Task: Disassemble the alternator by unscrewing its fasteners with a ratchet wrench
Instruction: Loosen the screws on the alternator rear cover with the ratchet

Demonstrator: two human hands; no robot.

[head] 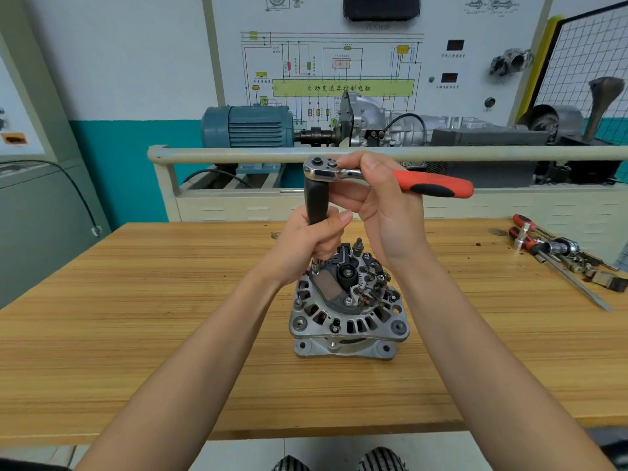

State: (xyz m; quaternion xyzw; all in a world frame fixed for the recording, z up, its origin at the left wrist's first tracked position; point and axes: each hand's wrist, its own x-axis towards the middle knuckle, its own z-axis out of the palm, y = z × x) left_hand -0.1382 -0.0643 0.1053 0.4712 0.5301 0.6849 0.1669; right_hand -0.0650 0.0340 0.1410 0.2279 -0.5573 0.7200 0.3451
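While the left hand (311, 239) grips the black extension (316, 202) and the right hand (380, 198) pinches the ratchet wrench (373, 175), the unclamped alternator (348, 300), standing mid-tabletop, could tip or the socket slip off its fastener.

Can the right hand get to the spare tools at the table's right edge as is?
Probably not yet: the right hand grips the ratchet wrench above the alternator. The path to the spare tools over the table looks unobstructed once it lets go.
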